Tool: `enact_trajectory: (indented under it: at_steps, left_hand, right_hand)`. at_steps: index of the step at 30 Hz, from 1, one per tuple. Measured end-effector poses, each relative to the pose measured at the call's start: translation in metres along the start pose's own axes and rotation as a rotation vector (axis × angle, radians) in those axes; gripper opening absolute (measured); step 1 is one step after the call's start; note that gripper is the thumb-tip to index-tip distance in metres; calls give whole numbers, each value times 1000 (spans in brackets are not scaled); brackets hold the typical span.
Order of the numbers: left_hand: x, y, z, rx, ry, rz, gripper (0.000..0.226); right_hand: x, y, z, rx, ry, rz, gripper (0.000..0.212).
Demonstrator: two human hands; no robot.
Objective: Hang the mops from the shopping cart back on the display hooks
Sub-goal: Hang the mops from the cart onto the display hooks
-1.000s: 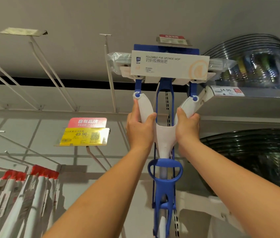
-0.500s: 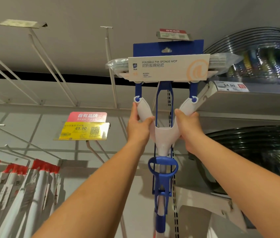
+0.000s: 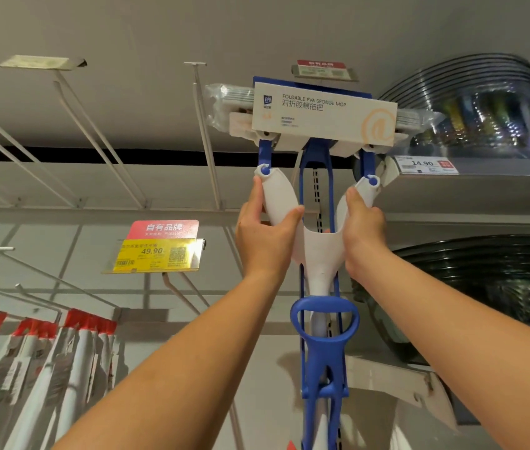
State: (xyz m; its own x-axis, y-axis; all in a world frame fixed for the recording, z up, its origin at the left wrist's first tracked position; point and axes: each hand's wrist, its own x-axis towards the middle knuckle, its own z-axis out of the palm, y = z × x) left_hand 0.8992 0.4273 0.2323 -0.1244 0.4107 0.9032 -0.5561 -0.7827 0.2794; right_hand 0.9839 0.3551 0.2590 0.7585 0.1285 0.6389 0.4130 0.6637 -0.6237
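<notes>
Left hand point(image 3: 266, 235) and right hand point(image 3: 362, 232) each grip a white fork arm of the mop point(image 3: 320, 251), raised overhead by the display hooks. Its card point(image 3: 322, 115) reads "FOLDABLE PVA SPONGE MOP". Yellow tag point(image 3: 156, 254): 49.90. Shelf tag point(image 3: 425, 164): 14.90.

The white card point(image 3: 323, 116) across the head of the mop point(image 3: 320, 251) reads "FOLDABLE PVA SPONGE MOP", with "对折胶棉拖把" beneath, a small blue logo at left and a large orange "@" at right. A yellow price tag point(image 3: 156, 254) shows "49.90" with a barcode and a QR code; the red sign point(image 3: 163, 228) above it reads "自有品牌". The shelf label point(image 3: 425, 164) at right shows "14.90". A red tag point(image 3: 321, 69) above the card is too blurred to read
</notes>
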Motion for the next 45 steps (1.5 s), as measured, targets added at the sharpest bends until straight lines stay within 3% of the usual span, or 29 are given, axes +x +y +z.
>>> enact_trajectory:
  at_steps: [5,15,21,25,30,34,36,40,43,45]
  left_hand:
    - [9,7,1,30,-2,31,77]
    - [6,-6,2,-168,-16,-224,80]
    - [14,-12,-4,-151,-88,-326,85]
    - [25,0,5,-31,-124,-378,72]
    - [41,12,17,19,-67,-349,88]
    - [47,19,19,-15,3,-283,73]
    - [55,23,18,-81,40,-334,68]
    - [74,17,17,-111,175,-403,79]
    - [82,3,16,-85,182,-413,67]
    - [84,-8,18,-57,179,-416,75]
  right_hand:
    - [2,-7,5,51,47,22,42]
    - [11,5,7,-125,34,-14,51]
    - [15,7,1,-116,-77,71,48]
    - [22,0,-5,-86,-199,147,36]
    - [34,-7,0,-130,-179,-24,53]
    - [44,-29,4,-35,-210,-29,74]
    - [47,-40,7,-21,-203,11,70]
    - [57,-58,15,11,-165,-1,40]
    - [64,-56,19,-16,-153,-24,31]
    - [68,-47,18,-4,-156,-15,28]
